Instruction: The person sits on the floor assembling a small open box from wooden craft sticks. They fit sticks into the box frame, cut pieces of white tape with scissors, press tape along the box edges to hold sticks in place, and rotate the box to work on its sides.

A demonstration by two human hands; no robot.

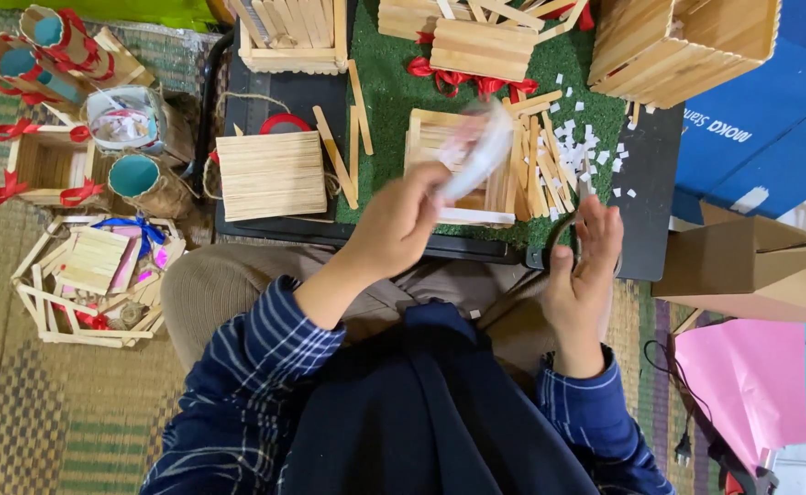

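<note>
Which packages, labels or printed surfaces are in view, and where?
Blue printed sheet: upper right, beside the black board; flat, blue with small white lettering.
Brown cardboard box: right edge, below the blue sheet; plain, no label visible.
Pink paper: lower right, flat, unprinted.
No screens or signs.
</note>
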